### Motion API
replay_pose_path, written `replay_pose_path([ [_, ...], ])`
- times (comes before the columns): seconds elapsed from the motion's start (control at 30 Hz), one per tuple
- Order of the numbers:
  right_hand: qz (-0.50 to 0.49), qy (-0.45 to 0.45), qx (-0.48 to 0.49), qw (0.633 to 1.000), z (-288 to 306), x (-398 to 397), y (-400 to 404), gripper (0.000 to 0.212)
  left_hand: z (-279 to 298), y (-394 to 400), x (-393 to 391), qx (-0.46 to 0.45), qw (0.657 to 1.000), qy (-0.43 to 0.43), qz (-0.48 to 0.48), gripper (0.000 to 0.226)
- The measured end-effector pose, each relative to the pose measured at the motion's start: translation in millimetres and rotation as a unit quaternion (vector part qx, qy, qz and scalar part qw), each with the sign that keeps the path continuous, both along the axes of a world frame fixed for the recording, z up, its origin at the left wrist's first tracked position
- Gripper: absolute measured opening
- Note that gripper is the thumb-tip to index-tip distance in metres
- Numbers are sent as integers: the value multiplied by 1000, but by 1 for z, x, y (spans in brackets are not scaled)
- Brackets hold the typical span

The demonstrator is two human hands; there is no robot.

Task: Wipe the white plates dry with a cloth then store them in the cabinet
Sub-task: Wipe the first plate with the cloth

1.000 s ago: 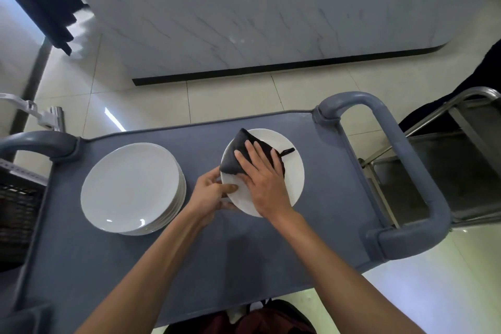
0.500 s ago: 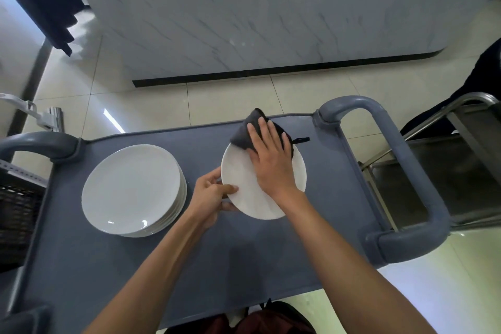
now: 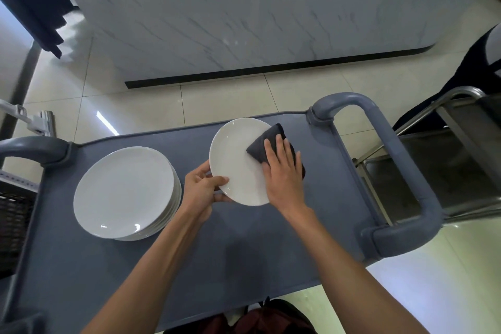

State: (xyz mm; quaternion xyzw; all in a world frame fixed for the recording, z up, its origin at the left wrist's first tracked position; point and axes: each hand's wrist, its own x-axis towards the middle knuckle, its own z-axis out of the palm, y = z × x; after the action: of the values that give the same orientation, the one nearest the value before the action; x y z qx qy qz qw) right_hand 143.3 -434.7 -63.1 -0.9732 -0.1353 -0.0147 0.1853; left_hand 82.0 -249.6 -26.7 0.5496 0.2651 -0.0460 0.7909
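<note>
A stack of round white plates (image 3: 123,192) sits at the left of the grey plastic cart top (image 3: 244,252). Beside it, the left hand (image 3: 202,192) pinches the near rim of a single white plate (image 3: 234,160). The right hand (image 3: 283,175), fingers flat, presses a dark folded cloth (image 3: 267,141) on the plate's right side. A metal trolley (image 3: 447,165) stands at the right, just beyond the cart's grey handle (image 3: 390,144).

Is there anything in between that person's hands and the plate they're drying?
Only the cloth. The left hand grips the plate directly at its near-left rim. The right hand presses flat on the dark cloth, which lies between its fingers and the plate's right side. No cabinet is in view.
</note>
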Motion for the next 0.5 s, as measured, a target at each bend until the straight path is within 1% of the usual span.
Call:
replay_pose_path([
  [0.2, 18, 13, 33, 999, -4, -24, 11, 60, 4, -4, 4, 3, 1000, -11, -22, 49],
  [0.33, 59, 20, 61, 996, 0, -26, 22, 61, 6, -1, 5, -4, 999, -17, -45, 48],
  [0.5, 118, 2, 80, 990, 18, -19, 39, 59, 8, -2, 3, -20, 997, -15, -79, 45],
])
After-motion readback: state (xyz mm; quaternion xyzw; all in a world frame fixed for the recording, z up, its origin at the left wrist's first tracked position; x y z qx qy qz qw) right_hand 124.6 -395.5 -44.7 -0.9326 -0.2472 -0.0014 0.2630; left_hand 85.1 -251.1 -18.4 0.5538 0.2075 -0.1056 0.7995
